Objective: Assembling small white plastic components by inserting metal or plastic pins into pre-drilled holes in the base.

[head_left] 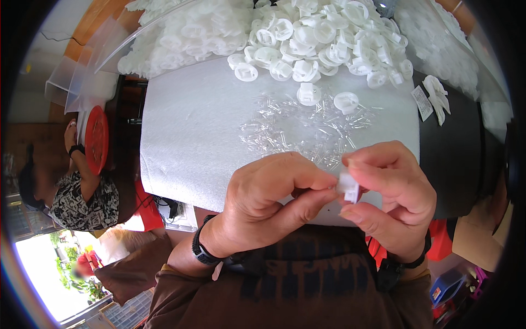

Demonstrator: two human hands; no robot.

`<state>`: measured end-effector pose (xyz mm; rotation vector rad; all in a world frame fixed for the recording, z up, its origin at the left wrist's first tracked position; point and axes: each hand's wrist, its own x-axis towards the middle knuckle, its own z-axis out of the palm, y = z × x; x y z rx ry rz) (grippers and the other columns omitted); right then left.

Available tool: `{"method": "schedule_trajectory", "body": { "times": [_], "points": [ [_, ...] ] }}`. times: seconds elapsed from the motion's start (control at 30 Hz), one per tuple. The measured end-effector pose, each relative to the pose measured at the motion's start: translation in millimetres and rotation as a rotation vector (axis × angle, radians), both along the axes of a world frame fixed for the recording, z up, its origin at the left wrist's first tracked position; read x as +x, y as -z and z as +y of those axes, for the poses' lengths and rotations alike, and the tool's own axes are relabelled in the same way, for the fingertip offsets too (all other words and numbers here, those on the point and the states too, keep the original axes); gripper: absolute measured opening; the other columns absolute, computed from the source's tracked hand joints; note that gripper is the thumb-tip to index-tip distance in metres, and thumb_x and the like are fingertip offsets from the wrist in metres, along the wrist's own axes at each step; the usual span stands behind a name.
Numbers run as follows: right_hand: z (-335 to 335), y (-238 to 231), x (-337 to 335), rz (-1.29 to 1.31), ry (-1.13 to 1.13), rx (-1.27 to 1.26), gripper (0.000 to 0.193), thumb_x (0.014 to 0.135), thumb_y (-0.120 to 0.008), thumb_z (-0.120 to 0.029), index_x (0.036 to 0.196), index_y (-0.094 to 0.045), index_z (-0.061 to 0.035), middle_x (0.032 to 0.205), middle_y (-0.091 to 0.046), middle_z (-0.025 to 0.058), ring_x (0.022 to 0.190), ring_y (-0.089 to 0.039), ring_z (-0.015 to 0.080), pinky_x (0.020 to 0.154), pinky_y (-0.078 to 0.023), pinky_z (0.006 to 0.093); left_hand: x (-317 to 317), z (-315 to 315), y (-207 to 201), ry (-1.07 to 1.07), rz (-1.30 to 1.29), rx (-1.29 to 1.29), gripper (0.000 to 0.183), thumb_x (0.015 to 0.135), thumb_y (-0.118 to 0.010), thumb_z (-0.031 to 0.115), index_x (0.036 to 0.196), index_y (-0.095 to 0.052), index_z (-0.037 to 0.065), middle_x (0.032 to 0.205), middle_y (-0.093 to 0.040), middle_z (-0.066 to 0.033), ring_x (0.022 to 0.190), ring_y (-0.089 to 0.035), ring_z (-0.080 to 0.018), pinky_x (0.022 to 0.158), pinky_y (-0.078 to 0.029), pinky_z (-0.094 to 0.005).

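Observation:
My right hand [399, 189] grips a small white plastic part [348, 187] between thumb and fingers, just in front of my body. Against its left side, my left hand [268, 197] is closed in a pinch; whatever sits between those fingertips is too small to make out. Beyond both hands, many thin clear slivers [268, 129] lie scattered over a white foam sheet [183, 129]. Two white round-based parts, one upright [309, 94] and one showing its disc [346, 102], rest at the far side of the slivers.
A large heap of similar white parts [323, 41] covers the far edge, with more translucent ones [183, 41] at its left. A crumpled white cloth-like piece [438, 98] lies at the right. On the left, another person [85, 192] sits by a red tray [97, 140].

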<state>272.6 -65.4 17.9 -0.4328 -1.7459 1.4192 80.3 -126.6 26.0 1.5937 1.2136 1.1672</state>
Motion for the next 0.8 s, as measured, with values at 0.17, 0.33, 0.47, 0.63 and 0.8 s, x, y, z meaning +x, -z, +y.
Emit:
{"method": "schedule_trajectory", "body": {
  "times": [0.17,0.33,0.47,0.63,0.8],
  "points": [
    [0.5,-3.6,-3.5,-0.067,0.038,0.101,0.042,0.071,-0.071,0.006,0.111,-0.061,-0.0010,0.107,-0.054,0.0152,0.077,-0.058,0.0138,0.065,-0.048,0.0244,1.7,1.4,9.1,-0.030,-0.095,0.003,0.016,0.077,-0.072,0.003,0.091,-0.063,0.002,0.074,-0.061,-0.0051,0.064,-0.059,-0.0135,0.057,-0.045,-0.0242],
    [-1.0,-3.4,-3.1,-0.114,0.061,0.142,0.043,0.070,-0.072,0.005,0.112,-0.061,-0.0007,0.107,-0.055,0.0143,0.073,-0.057,0.0114,0.062,-0.047,0.0222,0.0,-1.0,12.1,0.003,-0.287,-0.183,0.015,0.079,-0.069,0.001,0.093,-0.062,0.001,0.082,-0.063,-0.0052,0.072,-0.058,-0.0101,0.063,-0.046,-0.0226],
    [-1.0,-7.9,-4.3,-0.139,0.099,0.140,0.045,0.069,-0.073,0.004,0.112,-0.061,-0.0011,0.105,-0.056,0.0132,0.070,-0.056,0.0102,0.059,-0.047,0.0214,0.2,-2.5,13.7,-0.018,-0.459,-0.262,0.018,0.082,-0.066,0.000,0.100,-0.060,0.000,0.087,-0.063,-0.0051,0.075,-0.058,-0.0086,0.065,-0.047,-0.0209],
    [-1.4,-10.5,-6.9,-0.167,0.125,0.174,0.046,0.068,-0.074,0.004,0.111,-0.061,-0.0017,0.103,-0.058,0.0129,0.069,-0.056,0.0097,0.058,-0.047,0.0214,-6.4,-5.9,16.4,0.029,-0.474,-0.340,0.017,0.086,-0.062,0.002,0.103,-0.059,-0.001,0.087,-0.063,-0.0054,0.072,-0.057,-0.0066,0.063,-0.047,-0.0188],
    [-5.7,-9.9,-8.4,-0.175,0.148,0.207,0.046,0.068,-0.074,0.005,0.112,-0.061,-0.0017,0.103,-0.058,0.0125,0.069,-0.057,0.0096,0.057,-0.048,0.0212,-8.4,-6.8,16.9,0.051,-0.452,-0.318,0.015,0.086,-0.062,0.003,0.101,-0.060,-0.001,0.087,-0.063,-0.0053,0.070,-0.057,-0.0062,0.062,-0.047,-0.0182]
  ]
}}
